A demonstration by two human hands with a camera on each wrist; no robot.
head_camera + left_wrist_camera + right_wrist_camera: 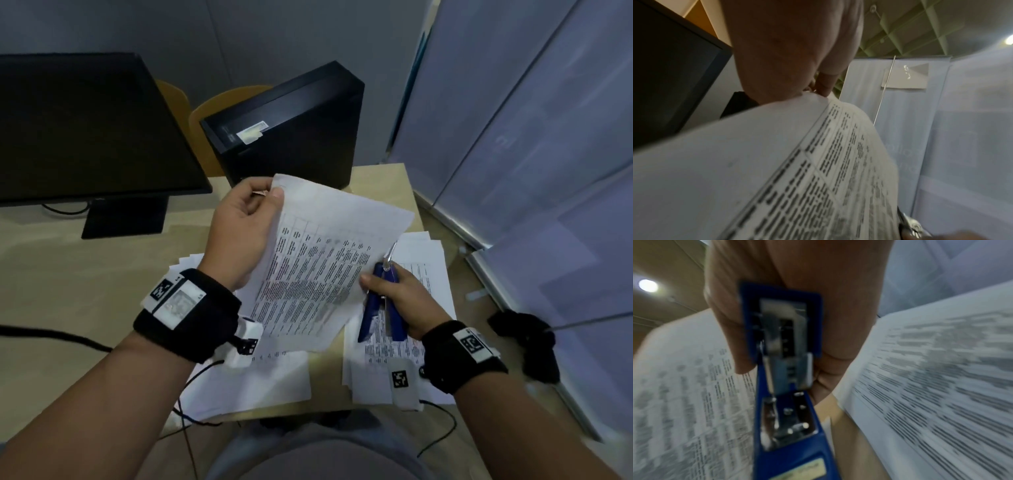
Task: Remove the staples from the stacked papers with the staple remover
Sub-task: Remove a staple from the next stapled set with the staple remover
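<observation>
My left hand (pixel 251 205) pinches the top corner of a printed sheaf of papers (pixel 318 263) and holds it raised and tilted above the desk; the left wrist view shows my fingers (pixel 824 87) on that corner of the papers (pixel 777 170). My right hand (pixel 394 291) grips a blue staple remover (pixel 380 305) with a metal tip pointing up, beside the sheaf's lower right edge. In the right wrist view the blue tool (pixel 787 369) fills the centre, with printed pages on both sides. No staple is visible.
More printed papers (pixel 421 281) lie stacked on the beige desk (pixel 51 291) under both hands. A dark monitor (pixel 85 130) stands at the left, a black computer case (pixel 291 126) behind. Frosted partition panels (pixel 531 137) close the right. Cables (pixel 51 335) run along the desk's front.
</observation>
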